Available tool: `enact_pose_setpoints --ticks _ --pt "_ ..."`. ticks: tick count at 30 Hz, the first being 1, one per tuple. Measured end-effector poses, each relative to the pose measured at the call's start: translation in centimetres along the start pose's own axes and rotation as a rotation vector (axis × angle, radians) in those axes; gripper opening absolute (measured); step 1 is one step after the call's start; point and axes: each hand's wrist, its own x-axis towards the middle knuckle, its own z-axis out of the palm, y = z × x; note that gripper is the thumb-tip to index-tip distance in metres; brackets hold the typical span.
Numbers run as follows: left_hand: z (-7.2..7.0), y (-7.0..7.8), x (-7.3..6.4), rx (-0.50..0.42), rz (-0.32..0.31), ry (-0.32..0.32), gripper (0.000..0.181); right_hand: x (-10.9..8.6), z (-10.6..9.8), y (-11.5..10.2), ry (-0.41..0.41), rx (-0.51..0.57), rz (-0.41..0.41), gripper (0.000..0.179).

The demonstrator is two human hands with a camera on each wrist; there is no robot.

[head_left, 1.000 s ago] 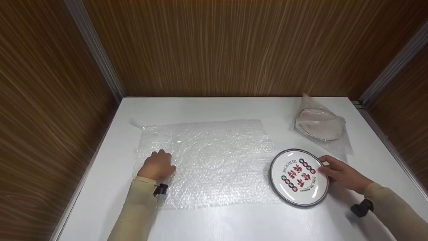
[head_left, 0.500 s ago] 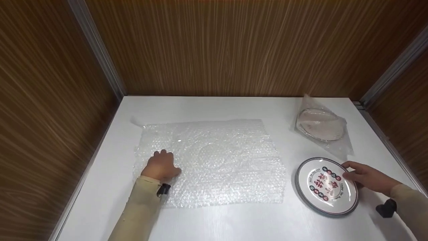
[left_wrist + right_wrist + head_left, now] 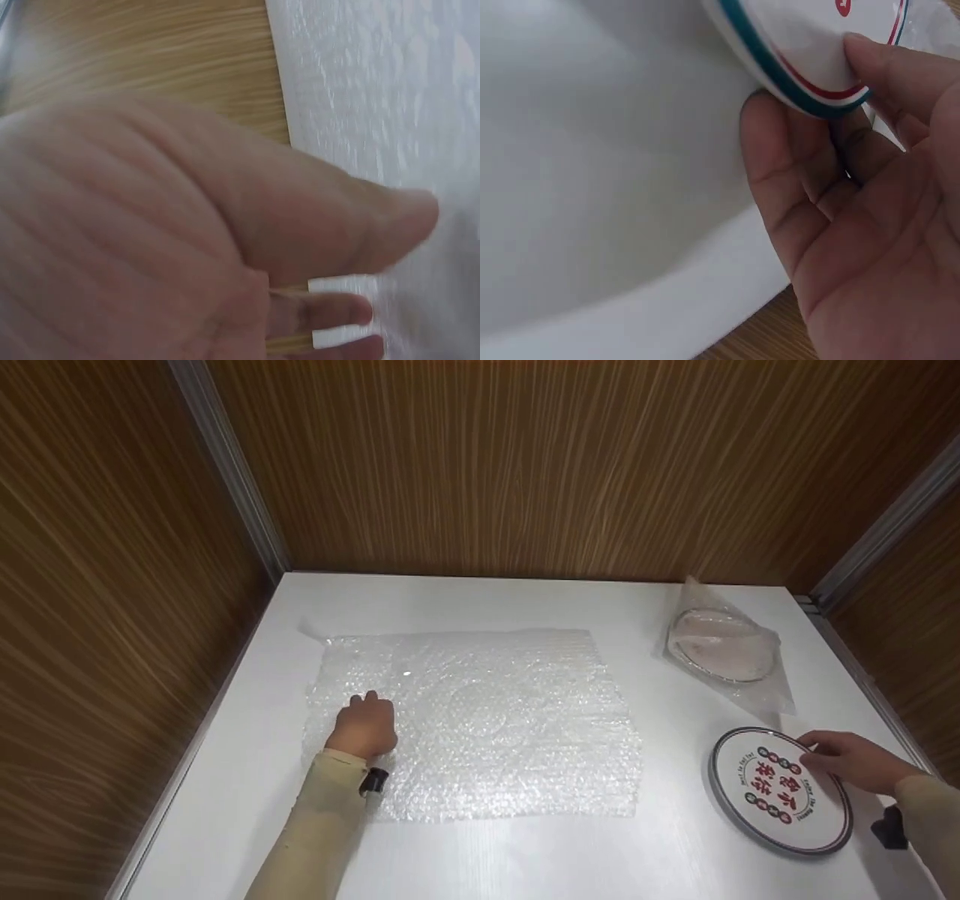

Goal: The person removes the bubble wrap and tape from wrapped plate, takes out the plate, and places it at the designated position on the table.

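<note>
A round white plate (image 3: 780, 791) with a dark rim, red characters and small coloured dots stands at the right front of the table. My right hand (image 3: 855, 761) pinches its right edge; in the right wrist view the thumb lies on the plate's (image 3: 802, 45) face and the fingers are beneath the rim. A flat sheet of bubble wrap (image 3: 510, 720) lies left of the plate, apart from it. Over the sheet's left part is my left hand (image 3: 365, 727), palm down, holding nothing; the left wrist view shows its thumb (image 3: 360, 217) stretched out above the bubble wrap.
At the back right lies a round plate-like thing (image 3: 724, 649) wrapped in clear bubble film. The white table (image 3: 487, 859) is enclosed by a wood-grain back panel (image 3: 480, 465) and side panels, with metal strips at the corners.
My right hand has carried the plate right and a little toward the front, from beside the bubble wrap's edge. My left hand has barely shifted. The wrapped thing has stayed put.
</note>
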Motion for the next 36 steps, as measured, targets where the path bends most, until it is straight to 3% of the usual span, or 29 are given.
enact_pose_setpoints --ticks 7,14,19,21,24,28,33,36 --pt "-0.1 0.3 -0.3 0.007 -0.006 0.027 0.026 0.3 -0.8 1.1 0.071 -0.047 0.006 0.033" --pt "0.3 0.2 -0.8 -0.033 -0.007 0.061 0.062 -0.2 -1.1 1.1 0.146 -0.096 0.018 0.032" --pt "1.0 0.8 -0.9 -0.009 -0.012 0.096 0.095 -0.8 -2.4 -1.0 0.314 -0.184 0.064 0.028" --pt "1.0 0.9 -1.1 0.005 -0.012 0.092 0.103 -1.1 -2.7 -2.7 0.408 -0.198 0.058 0.025" --pt "0.8 1.1 -1.0 -0.05 -0.035 0.051 0.105 -1.8 -3.1 -6.5 0.534 -0.188 -0.009 0.021" --pt "0.2 0.6 -1.1 -0.134 -0.051 0.008 0.097 -1.9 -2.1 -13.6 0.663 -0.197 -0.236 0.016" --pt "0.7 0.0 -1.6 -0.132 -0.014 0.011 0.087 -1.4 0.3 -23.4 0.659 -0.351 -0.562 0.013" --pt "1.0 -0.3 -1.9 -0.126 0.001 0.005 0.079 -1.5 1.6 -28.0 0.626 -0.376 -0.65 0.012"
